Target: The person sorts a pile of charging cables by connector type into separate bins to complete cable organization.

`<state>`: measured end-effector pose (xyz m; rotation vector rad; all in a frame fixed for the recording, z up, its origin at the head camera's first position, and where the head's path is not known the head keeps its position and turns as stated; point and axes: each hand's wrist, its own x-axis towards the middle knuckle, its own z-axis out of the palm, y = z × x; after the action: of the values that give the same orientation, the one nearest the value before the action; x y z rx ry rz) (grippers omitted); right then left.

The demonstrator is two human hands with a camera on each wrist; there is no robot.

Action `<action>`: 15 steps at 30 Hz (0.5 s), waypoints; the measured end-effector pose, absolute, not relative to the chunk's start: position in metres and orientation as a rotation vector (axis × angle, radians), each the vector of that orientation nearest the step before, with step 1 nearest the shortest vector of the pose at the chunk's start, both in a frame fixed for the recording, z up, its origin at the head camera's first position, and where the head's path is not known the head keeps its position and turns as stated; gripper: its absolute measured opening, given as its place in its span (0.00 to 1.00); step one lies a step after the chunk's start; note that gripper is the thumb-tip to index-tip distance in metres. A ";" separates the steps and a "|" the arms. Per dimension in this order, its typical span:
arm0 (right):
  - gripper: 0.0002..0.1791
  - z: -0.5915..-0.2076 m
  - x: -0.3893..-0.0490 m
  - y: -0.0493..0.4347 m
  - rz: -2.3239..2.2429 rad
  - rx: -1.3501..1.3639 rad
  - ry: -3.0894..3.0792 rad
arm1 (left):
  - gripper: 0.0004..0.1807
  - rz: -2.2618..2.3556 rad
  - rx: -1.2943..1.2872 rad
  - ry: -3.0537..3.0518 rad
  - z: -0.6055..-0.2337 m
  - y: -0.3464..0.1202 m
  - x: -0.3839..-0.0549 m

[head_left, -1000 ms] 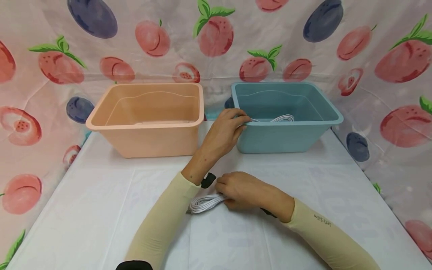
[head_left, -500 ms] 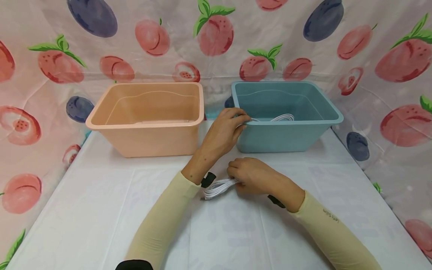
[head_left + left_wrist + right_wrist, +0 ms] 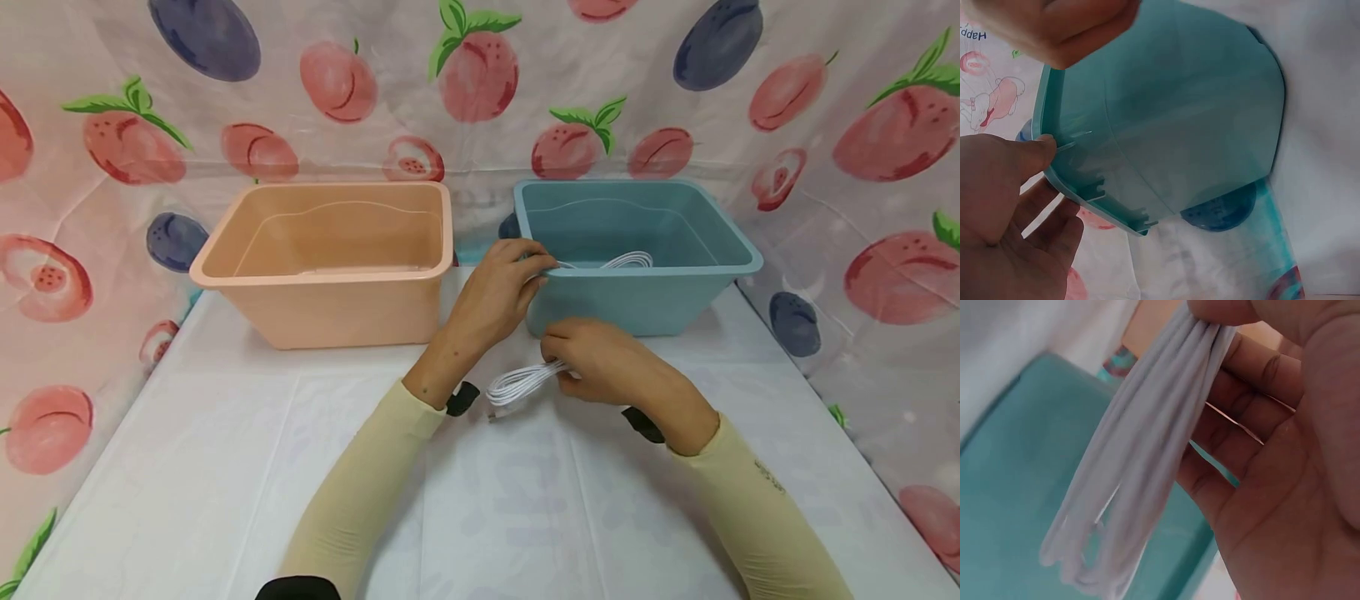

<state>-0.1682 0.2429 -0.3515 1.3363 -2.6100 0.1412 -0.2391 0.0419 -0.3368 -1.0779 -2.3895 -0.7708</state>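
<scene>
My right hand [image 3: 603,358] pinches a coiled white cable [image 3: 521,383] by one end of its bundle, above the white table and just in front of the teal bin [image 3: 622,304]. The loops hang out to the left, and a small plug end shows below them. In the right wrist view the cable [image 3: 1141,437] runs in several strands from between thumb and fingers. My left hand [image 3: 498,287] holds the teal bin's rim at its near left corner. The left wrist view has the thumb and fingers of that hand [image 3: 1016,206] on either side of the rim.
Another coil of white cable [image 3: 630,260] lies inside the teal bin, partly hidden by the front rim. A peach-coloured bin [image 3: 330,312] stands to the left. Behind both hangs a fruit-print cloth [image 3: 480,150]. A white cloth [image 3: 225,467] covers the table.
My right hand has lifted the coiled cable and carried it up and to the right, towards the teal bin. The left hand has stayed on the rim.
</scene>
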 end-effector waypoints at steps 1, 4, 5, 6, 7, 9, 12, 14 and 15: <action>0.15 -0.349 -0.168 0.245 0.145 1.334 -2.603 | 0.14 -0.770 -1.079 -2.389 -0.337 0.042 -0.239; 0.14 -0.343 -0.167 0.251 0.160 1.324 -2.590 | 0.14 -0.767 -1.083 -2.391 -0.337 0.042 -0.239; 0.14 -0.340 -0.167 0.252 0.164 1.317 -2.586 | 0.14 -0.766 -1.085 -2.391 -0.338 0.042 -0.239; 0.14 -0.338 -0.166 0.254 0.168 1.306 -2.585 | 0.14 -0.765 -1.086 -2.391 -0.338 0.041 -0.239; 0.14 -0.335 -0.166 0.256 0.174 1.297 -2.580 | 0.14 -0.765 -1.086 -2.390 -0.338 0.041 -0.239; 0.14 -0.330 -0.164 0.260 0.188 1.280 -2.564 | 0.14 -0.764 -1.085 -2.390 -0.338 0.041 -0.239; 0.15 -0.323 -0.162 0.266 0.215 1.270 -2.511 | 0.14 -0.770 -1.082 -2.393 -0.337 0.041 -0.239; 0.15 -0.319 -0.161 0.270 0.228 1.270 -2.466 | 0.14 -0.775 -1.080 -2.395 -0.336 0.041 -0.238; 0.16 -0.317 -0.161 0.272 0.231 1.267 -2.444 | 0.14 -0.776 -1.079 -2.395 -0.336 0.041 -0.238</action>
<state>-0.1610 0.2720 -0.3168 1.2666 -2.4436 0.2310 -0.2382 0.0411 -0.3362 -1.0793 -2.3952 -0.7765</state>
